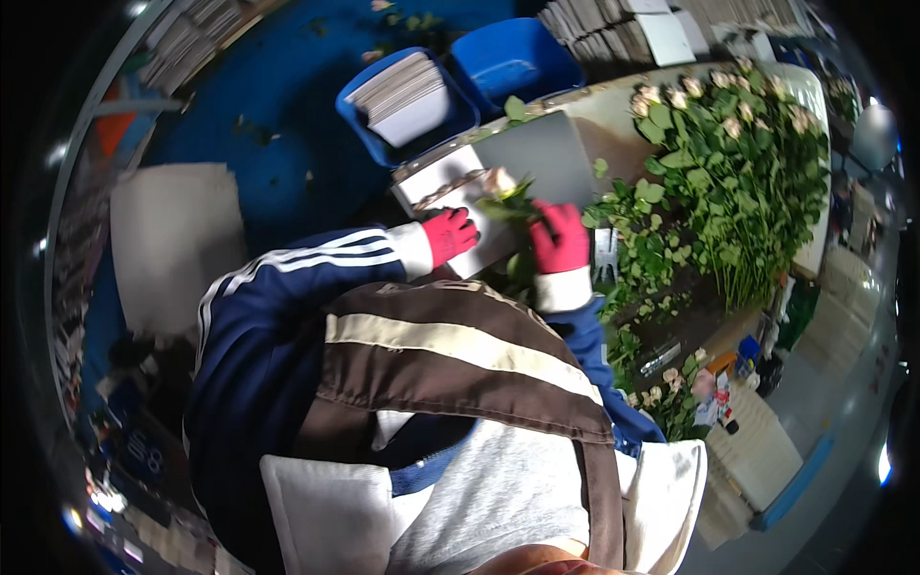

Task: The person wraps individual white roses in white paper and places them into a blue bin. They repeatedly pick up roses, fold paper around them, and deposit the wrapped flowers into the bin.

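Both my hands wear red gloves with white cuffs. My left hand (451, 236) rests at the edge of a white sheet (489, 238) on the bench, its fingers partly spread. Just beyond its fingertips, a pale rose (499, 181) with green leaves lies over the sheet, beside a mottled brownish strip (450, 190). My right hand (559, 238) is at the rose's leafy stem end, its fingers closing around it; they are slightly blurred. Behind the hands is a grey panel (541, 158). A metal fork-like piece (605, 254) stands right of my right hand.
A big pile of pale roses (719, 172) with long leafy stems covers the bench's right side. Beyond the bench stand a blue bin (359, 120) holding cardboard sheets and another blue bin (517, 57). A cardboard stack (177, 244) is at left; more roses (671, 393) lie at lower right.
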{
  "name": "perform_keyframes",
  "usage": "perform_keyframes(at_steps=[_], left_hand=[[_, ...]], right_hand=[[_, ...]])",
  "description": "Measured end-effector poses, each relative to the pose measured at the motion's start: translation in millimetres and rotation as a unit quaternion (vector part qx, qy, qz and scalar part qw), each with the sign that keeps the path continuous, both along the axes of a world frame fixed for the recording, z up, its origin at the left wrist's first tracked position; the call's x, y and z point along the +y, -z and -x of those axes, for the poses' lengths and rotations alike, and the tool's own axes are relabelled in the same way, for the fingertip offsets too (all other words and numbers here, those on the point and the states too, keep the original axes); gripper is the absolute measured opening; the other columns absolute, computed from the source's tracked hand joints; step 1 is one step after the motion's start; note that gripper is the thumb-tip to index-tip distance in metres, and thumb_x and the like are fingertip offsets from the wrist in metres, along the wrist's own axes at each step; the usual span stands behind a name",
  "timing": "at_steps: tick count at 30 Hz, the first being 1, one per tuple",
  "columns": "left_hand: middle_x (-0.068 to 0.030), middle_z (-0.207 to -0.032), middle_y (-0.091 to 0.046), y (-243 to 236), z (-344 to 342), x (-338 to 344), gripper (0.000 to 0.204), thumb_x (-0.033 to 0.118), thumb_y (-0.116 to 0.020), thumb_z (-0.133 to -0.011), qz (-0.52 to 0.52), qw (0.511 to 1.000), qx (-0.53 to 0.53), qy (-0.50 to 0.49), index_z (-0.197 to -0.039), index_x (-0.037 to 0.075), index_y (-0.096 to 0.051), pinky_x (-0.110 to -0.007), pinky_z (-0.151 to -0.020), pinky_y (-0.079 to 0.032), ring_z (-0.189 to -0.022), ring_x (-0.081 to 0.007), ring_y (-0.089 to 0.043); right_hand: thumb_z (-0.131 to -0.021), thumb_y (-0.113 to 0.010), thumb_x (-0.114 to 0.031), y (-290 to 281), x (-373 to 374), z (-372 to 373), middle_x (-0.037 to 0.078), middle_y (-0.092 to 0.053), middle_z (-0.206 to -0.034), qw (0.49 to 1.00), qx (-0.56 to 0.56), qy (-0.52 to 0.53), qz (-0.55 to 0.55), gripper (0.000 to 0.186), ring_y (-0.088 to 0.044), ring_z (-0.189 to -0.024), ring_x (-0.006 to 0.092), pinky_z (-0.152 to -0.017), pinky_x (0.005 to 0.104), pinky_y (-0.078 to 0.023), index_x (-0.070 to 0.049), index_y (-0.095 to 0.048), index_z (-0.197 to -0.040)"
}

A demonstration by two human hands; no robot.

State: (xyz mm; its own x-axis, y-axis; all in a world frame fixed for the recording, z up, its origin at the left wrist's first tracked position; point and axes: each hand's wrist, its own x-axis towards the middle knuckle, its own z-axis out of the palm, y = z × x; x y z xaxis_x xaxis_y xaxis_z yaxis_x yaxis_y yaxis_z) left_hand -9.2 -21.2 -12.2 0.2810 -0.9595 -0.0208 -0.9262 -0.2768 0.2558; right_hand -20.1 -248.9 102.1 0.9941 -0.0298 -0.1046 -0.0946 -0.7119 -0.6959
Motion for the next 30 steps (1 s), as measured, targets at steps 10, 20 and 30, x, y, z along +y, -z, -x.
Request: perform_keyframes(at_steps=[10,20,30], left_hand=[[-0.0128,-0.122,-0.052,-13.3,16.7,21.7,0.036,0.017,-0.053,-0.074,0.153,0.983,0.052,-0.085,-0.11,0.013,-0.057,-0.04,-0.083,-0.049,-0.113,-0.0323,-0.051],[-0.0114,-0.116,-0.054,20.7,15.6,6.4,0.038,0.026,-0.051,-0.08,0.078,0.996,0.003,-0.032,-0.115,0.01,-0.054,-0.047,-0.081,-0.044,-0.108,-0.0316,-0.05],[-0.0069,-0.092,-0.051,3.7,-10.3,8.3,0.028,0.026,-0.058,-0.071,0.175,0.98,0.089,-0.026,-0.094,0.01,-0.054,-0.037,-0.069,-0.045,-0.089,-0.0266,-0.05]], right_hand=[[-0.079,-0.067,-0.017,85.8,43.3,36.2,0.016,-0.066,-0.098,0.988,0.092,-0.117,-0.053,0.029,-0.063,-0.088,0.0364,-0.078,0.0396,-0.051,-0.008,-0.066,-0.106],[-0.08,-0.069,-0.03,84.8,-252.7,-160.3,0.016,-0.055,-0.128,0.911,-0.169,0.082,0.368,0.047,-0.053,-0.116,0.035,-0.098,0.0435,-0.042,-0.013,-0.058,-0.122],[-0.076,-0.071,-0.016,75.8,-296.2,-181.1,0.017,-0.056,-0.111,0.948,-0.204,-0.012,0.244,0.029,-0.054,-0.104,0.038,-0.09,0.045,-0.044,-0.008,-0.06,-0.102]])
